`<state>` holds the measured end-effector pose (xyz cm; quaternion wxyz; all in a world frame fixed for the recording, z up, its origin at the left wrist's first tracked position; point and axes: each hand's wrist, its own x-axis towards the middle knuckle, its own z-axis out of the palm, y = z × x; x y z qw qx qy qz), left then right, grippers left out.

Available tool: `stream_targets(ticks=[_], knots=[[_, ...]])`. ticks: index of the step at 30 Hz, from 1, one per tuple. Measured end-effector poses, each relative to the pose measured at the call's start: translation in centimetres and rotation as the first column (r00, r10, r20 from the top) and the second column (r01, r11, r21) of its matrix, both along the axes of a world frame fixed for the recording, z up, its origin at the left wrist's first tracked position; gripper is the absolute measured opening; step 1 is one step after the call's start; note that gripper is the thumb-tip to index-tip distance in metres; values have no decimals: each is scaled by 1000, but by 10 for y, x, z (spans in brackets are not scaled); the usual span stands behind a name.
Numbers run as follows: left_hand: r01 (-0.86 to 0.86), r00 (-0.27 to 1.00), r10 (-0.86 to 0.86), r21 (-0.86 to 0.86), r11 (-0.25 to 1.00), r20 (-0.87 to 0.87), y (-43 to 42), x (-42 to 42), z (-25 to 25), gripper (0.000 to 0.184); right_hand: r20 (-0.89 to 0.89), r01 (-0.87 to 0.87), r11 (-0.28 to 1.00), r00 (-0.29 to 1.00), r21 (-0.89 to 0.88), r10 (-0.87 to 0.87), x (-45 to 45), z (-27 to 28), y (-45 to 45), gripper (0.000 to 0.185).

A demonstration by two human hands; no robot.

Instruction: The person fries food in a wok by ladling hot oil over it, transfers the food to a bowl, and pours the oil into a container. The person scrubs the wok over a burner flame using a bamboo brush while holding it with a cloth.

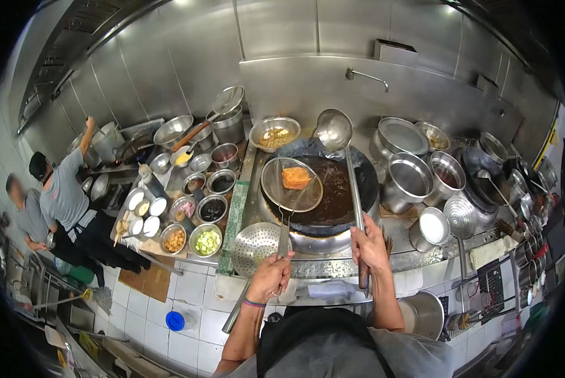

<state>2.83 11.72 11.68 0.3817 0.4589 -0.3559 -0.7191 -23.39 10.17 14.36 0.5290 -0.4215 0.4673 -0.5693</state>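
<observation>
My left hand is closed round the handle of a wire mesh strainer. An orange-brown fried block lies in the strainer, over a large wok of dark liquid. My right hand grips the long handle of a ladle, whose bowl is at the wok's far rim. Below the strainer, a perforated skimmer rests at the counter's front left, its handle passing under my left forearm. I cannot tell whether my left hand touches it.
Left of the wok stand several ingredient bowls, including chopped green vegetable. On the right are steel pots, a container of white contents and another skimmer. A tap is behind. Two people stand far left.
</observation>
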Motion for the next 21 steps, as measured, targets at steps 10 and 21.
stream_targets(ticks=[10, 21], knots=[[53, 998, -53, -3, 999, -42, -2, -27, 22, 30, 563, -202, 965, 823, 166, 75, -1, -34, -5, 30], [105, 992, -103, 22, 994, -67, -17, 4, 9, 32, -533, 61, 996, 842, -72, -90, 22, -49, -12, 50]])
